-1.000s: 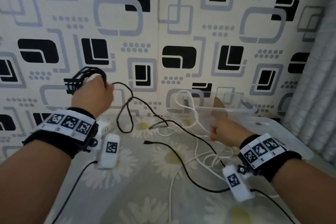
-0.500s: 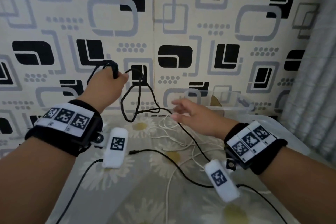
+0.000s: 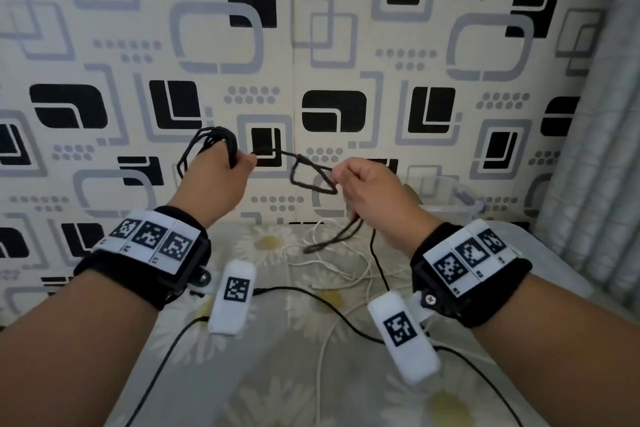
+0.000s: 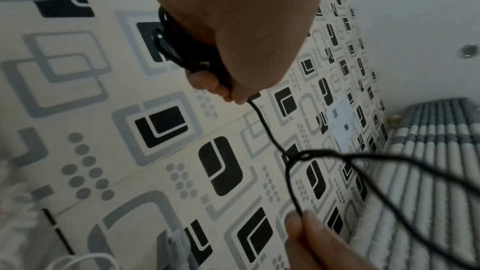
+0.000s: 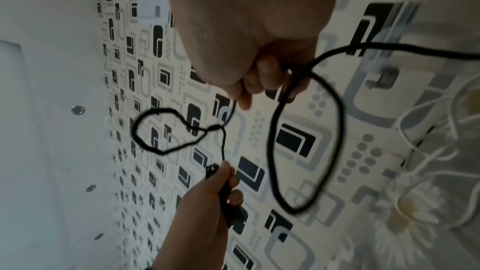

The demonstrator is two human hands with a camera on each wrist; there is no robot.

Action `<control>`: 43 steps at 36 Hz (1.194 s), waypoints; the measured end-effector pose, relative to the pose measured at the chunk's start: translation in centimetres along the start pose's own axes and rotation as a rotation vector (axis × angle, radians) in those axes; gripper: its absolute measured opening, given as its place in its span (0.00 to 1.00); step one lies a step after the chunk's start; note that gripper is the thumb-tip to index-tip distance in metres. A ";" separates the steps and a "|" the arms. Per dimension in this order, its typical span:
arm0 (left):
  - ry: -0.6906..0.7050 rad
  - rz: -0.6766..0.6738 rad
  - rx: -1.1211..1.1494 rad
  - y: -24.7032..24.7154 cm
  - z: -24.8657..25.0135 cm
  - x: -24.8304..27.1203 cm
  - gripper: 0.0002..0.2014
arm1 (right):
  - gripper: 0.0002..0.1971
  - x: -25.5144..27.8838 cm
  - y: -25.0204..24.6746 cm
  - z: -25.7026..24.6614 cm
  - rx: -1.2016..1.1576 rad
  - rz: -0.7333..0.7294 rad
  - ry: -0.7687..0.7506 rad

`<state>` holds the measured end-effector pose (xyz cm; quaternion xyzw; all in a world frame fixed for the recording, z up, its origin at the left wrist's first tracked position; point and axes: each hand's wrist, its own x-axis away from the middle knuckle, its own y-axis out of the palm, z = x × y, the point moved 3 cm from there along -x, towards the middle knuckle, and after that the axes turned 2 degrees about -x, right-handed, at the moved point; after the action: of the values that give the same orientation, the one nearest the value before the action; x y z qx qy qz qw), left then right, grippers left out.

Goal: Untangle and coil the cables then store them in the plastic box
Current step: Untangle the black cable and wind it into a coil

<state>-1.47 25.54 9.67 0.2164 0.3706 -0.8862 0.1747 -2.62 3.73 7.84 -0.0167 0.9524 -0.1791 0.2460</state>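
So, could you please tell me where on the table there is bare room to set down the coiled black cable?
The near left of the tablecloth, left of the thin black cable, looks bare. The near centre between the wrist tags is fairly free too. It is crowded farther back, where the white cable lies tangled below the right hand.

A: Black cable [image 3: 313, 173]?
B: Part-coiled, raised above the surface; loose span has a loop, tail hangs down

A: White cable [image 3: 332, 255]?
B: Loose tangle lying on the surface

A: Plastic box [image 3: 453, 196]?
B: Clear, at the back right by the wall
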 end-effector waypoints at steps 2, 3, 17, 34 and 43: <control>-0.005 0.018 -0.005 0.0 -0.3 0.0 0.15 | 0.13 -0.1 -0.8 0.7 0.115 0.015 0.007; -0.003 0.023 -0.014 0.1 -0.5 -0.1 0.16 | 0.12 -0.2 -1.3 0.9 0.151 0.032 0.007; -0.177 0.136 -0.026 -1.4 -5.1 -1.1 0.19 | 0.09 -0.6 -11.5 7.0 0.436 -0.062 0.324; -0.220 0.030 0.170 1.5 -4.0 -0.4 0.13 | 0.10 -0.3 -11.7 8.1 0.778 -0.296 0.388; -0.053 -0.044 0.056 2.0 -1.0 0.5 0.17 | 0.11 -2.0 -13.3 -3.0 0.398 0.214 0.096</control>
<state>-0.72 24.88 7.58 0.1894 0.3457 -0.9052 0.1590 -2.99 -7.47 15.88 0.1416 0.9053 -0.3367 0.2166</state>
